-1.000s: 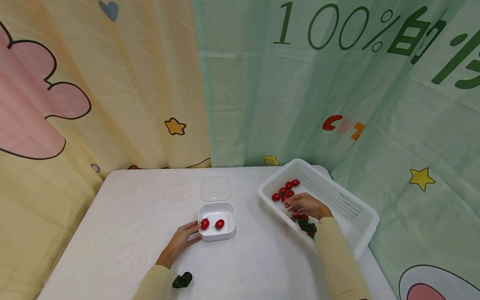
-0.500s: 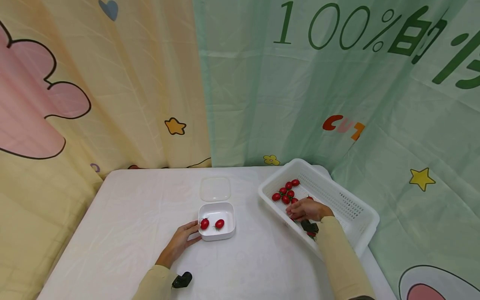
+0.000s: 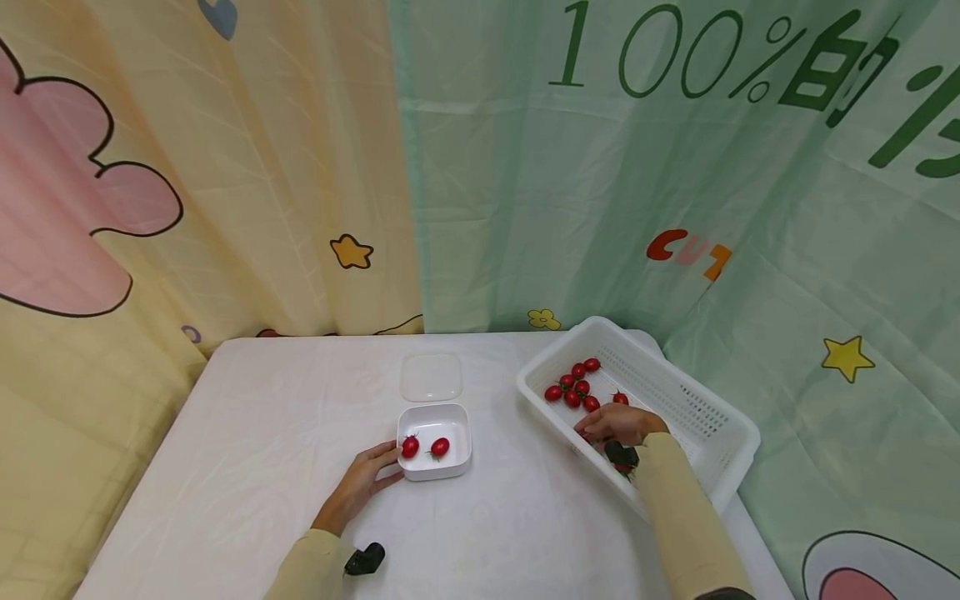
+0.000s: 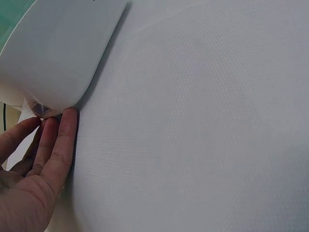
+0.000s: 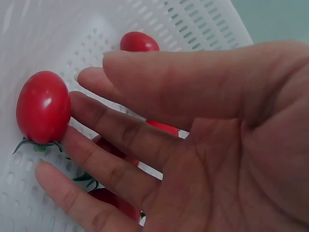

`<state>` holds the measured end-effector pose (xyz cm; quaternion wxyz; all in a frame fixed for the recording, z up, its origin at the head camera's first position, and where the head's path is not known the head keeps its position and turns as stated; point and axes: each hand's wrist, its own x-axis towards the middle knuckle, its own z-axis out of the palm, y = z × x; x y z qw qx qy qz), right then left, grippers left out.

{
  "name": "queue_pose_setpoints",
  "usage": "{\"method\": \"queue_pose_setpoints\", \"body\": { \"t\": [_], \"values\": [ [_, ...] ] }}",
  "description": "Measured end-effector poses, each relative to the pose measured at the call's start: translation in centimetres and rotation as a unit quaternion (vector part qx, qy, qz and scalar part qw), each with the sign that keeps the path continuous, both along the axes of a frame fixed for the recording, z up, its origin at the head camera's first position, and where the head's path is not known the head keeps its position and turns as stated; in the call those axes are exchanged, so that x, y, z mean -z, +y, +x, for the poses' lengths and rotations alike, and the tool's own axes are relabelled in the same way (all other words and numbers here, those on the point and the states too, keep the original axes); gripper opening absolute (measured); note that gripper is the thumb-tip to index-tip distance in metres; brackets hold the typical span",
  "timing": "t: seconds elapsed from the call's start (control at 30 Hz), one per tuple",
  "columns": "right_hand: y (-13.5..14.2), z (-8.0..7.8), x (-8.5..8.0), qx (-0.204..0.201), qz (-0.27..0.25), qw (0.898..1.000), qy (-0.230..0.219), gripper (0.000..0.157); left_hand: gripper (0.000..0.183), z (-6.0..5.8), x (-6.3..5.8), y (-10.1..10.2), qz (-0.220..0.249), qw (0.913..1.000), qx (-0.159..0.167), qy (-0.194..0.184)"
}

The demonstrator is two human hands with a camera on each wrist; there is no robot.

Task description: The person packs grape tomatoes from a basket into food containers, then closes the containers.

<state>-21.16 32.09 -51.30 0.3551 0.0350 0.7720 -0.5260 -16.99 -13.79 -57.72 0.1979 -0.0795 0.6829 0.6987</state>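
Observation:
My left hand (image 3: 360, 485) rests at the left side of a small white square box (image 3: 448, 473); in the left wrist view its nearly straight fingertips touch the box's lower corner. Two cherry tomatoes (image 3: 440, 447) with green stems lie inside the box. At the right, my right hand (image 3: 618, 423) reaches down into a white perforated basket (image 3: 705, 417). The right wrist view shows its fingers spread, fingertips right at a single cherry tomato (image 5: 43, 107), with more tomatoes partly hidden behind the hand. Several cherry tomatoes (image 3: 572, 399) cluster in the basket's far left part.
A translucent square lid (image 3: 431, 377) lies flat just behind the box. White cloth covers the table (image 3: 247, 467). Printed curtains (image 3: 300, 167) hang along the back and right. The basket stands slantwise at the table's right edge, its raised walls around the right hand.
My right hand has drawn back toward me and slightly right inside the basket, uncovering tomatoes near the cluster and one to its right. The left hand and box have stayed put.

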Motion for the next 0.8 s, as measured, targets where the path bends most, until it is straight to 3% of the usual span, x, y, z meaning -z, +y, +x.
{"method": "queue_pose_setpoints", "body": {
  "t": [0.13,0.37,0.8],
  "values": [
    [0.2,-0.09,0.06,-0.018,0.003,1.0,-0.011,0.027,0.05,-0.05,0.06,0.05,0.0,1.0,-0.004,-0.004],
    [0.24,-0.06,0.24,-0.085,-0.002,0.996,-0.014,0.031,0.051,-0.14,0.11,0.04,-0.001,1.0,-0.002,-0.004],
    [-0.25,0.1,-0.02,-0.079,-0.001,0.997,0.003,0.029,0.051,-0.04,0.03,-0.02,0.002,1.0,0.003,0.003]
  ]
}}
